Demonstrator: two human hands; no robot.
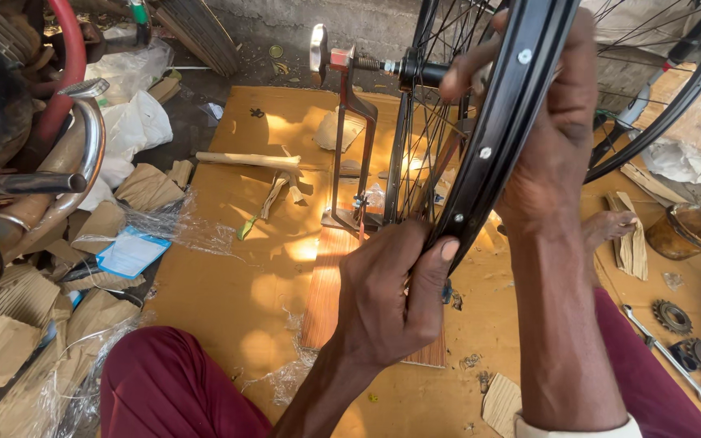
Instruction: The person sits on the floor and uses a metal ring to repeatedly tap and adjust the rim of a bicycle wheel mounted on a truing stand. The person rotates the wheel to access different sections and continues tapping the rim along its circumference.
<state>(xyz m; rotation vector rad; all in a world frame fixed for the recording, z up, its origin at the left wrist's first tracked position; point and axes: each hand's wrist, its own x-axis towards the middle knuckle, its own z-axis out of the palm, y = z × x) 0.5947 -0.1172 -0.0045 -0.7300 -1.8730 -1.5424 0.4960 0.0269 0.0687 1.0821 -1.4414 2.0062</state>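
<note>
A black bicycle wheel rim (503, 122) with thin spokes stands upright in a metal truing stand (349, 138), its hub axle held at the stand's top. My left hand (391, 296) pinches the rim's lower edge, thumb pressed against it. My right hand (549, 130) wraps over the rim higher up, fingers reaching through to the spokes. The stand's base rests on a striped wooden board (326, 284) laid on brown cardboard (221, 276). My knees in maroon trousers (172, 381) frame the bottom of the view.
Motorcycle parts (34, 154) and torn cardboard scraps lie at left. A wooden-handled tool (249, 161) lies on the cardboard. At right are a freewheel sprocket (673, 316), a spanner (665, 354), a small tin bowl (691, 229) and another wheel (675, 89).
</note>
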